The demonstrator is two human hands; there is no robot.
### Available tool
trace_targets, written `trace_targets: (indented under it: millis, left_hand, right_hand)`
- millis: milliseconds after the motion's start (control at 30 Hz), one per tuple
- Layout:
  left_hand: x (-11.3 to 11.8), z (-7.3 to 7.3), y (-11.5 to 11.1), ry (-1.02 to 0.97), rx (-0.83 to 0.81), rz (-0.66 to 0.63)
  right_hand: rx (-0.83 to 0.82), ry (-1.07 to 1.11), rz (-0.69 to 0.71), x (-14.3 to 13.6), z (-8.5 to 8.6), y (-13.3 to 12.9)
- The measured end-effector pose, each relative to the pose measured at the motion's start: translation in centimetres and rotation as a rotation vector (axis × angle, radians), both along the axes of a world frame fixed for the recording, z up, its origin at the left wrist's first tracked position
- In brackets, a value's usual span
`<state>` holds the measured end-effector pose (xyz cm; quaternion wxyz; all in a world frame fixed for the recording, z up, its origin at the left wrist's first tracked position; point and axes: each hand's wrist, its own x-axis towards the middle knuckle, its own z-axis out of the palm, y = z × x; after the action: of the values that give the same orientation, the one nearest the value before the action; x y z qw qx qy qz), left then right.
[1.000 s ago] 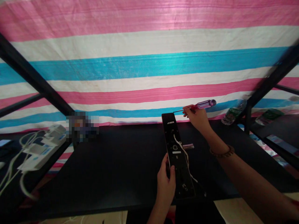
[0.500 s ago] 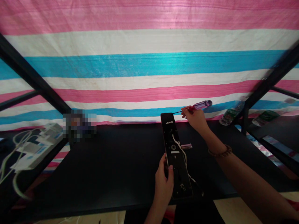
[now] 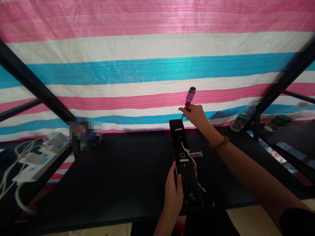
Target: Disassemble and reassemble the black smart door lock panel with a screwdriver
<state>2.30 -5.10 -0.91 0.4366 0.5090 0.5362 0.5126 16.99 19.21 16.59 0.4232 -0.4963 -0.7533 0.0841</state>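
Observation:
A long black device (image 3: 179, 141) lies on the black table (image 3: 118, 177), with white labels and a pale cable (image 3: 192, 160) along its face. My left hand (image 3: 174, 188) grips its left edge near the lower half. In my right hand (image 3: 194, 114) is a screwdriver (image 3: 190, 95) with a clear purple handle, held near-upright between the fingers. Its tip is at the device's far right corner; whether it touches a screw there is too small to tell. A second purple-handled tool (image 3: 197, 154) lies partly hidden at the device's right side.
At the left, a white power strip (image 3: 36, 164) carries several cables. A blurred object (image 3: 85, 132) stands at the back left. Plastic bottles (image 3: 240, 121) are at the right by the black frame (image 3: 257, 126). A striped sheet (image 3: 147, 70) hangs behind.
My right hand has moved left and turned the screwdriver from nearly flat to nearly upright, its tip staying at the device's far corner. My left hand has barely moved.

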Motion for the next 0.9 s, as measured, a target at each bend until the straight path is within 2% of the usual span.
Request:
trace_targets:
  millis: [167,333,533,700,800,900]
  left_hand:
    - [0.0,0.0,0.1,-0.005,-0.008,-0.008]
    - [0.0,-0.2,0.1,0.005,-0.009,-0.009]
    - [0.0,0.0,0.0,-0.008,0.001,-0.017]
    - [0.0,0.1,-0.1,-0.040,-0.002,-0.013]
    - [0.1,0.2,0.0,-0.032,-0.006,-0.014]
    - [0.0,0.2,0.0,-0.048,-0.003,-0.014]
  right_hand:
    - [0.075,-0.072,-0.012,0.2,-0.7,0.1]
    - [0.101,-0.191,-0.038,0.6,-0.2,0.0]
    - [0.109,-0.185,-0.085,0.6,0.2,-0.3]
    - [-0.050,-0.007,0.010,0.7,-0.1,-0.1]
    - [-0.149,0.024,0.086,1.0,-0.4,0.0]
    - [-0.105,-0.057,0.053,1.0,-0.3,0.2]
